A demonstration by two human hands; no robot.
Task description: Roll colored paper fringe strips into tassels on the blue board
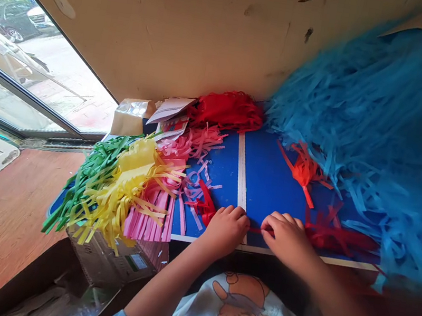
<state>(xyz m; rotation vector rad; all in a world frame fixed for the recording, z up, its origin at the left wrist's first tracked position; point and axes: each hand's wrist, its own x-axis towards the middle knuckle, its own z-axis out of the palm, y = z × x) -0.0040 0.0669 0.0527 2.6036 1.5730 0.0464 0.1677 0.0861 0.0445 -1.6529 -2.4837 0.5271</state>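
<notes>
My left hand (227, 226) and my right hand (286, 235) are close together at the table's front edge, fingers curled. A thin, twisted red strand runs between them. Fringed red paper (206, 205) sticks out left of my left hand, and more red fringe (337, 236), blurred, spreads beyond my right hand. Together they look like one red paper tassel pinched at its middle. Farther back on the blue table (268, 175) lies an orange-red paper tassel (305, 170), bunched at its centre.
Blue paper fringe (395, 128) heaps up at the right. Red fringe (227, 108) lies by the wall. Yellow (133, 167), green (99, 167) and pink fringe (149, 217) cover the table's left end, near papers (170, 109). A cardboard box (110, 259) stands below, a window (46, 57) at left.
</notes>
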